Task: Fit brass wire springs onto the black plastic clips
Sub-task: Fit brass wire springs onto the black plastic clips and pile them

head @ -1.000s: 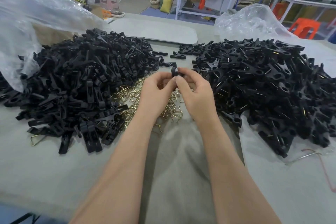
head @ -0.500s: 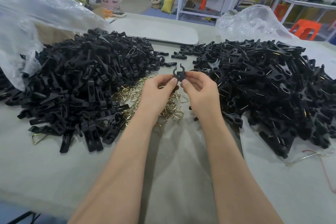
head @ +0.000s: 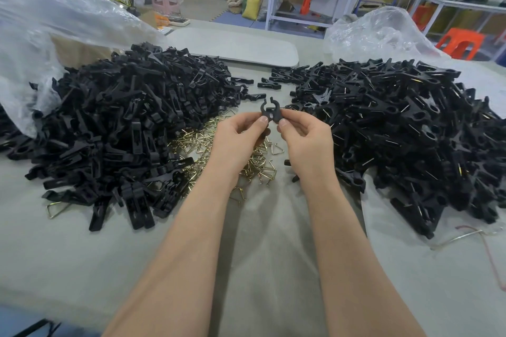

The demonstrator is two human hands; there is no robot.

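Two heaps of black clips flank the work zone on the desk. At far left, the left bag, of clear film, lies over the outer edge of the left heap. One loose spring lies at that heap's near edge. The springs form a brass pile just right of the left heap, partly hidden by both hands.

Left hand: grip clamped. Thumb and forefinger pinch the left side of one clip; the other fingers are curled. The clip is held in the air above the far edge of the springs, between the two heaps, with its two curved prongs pointing up and away. Whether a spring sits on it cannot be told.

Right hand: grip clamped. Thumb and forefinger pinch the right side of the same clip. The two thumb tips are near each other but apart.

The right heap begins just beside the right hand, and brass wire shows among its clips. The right bag lies behind it. A bent wire lies on the desk at its near right edge.

Open room: bare desk runs from the near edges of the heaps to the desk's near edge, under both forearms. Beyond the clip, the gap between the heaps is narrow and holds a few stray clips.
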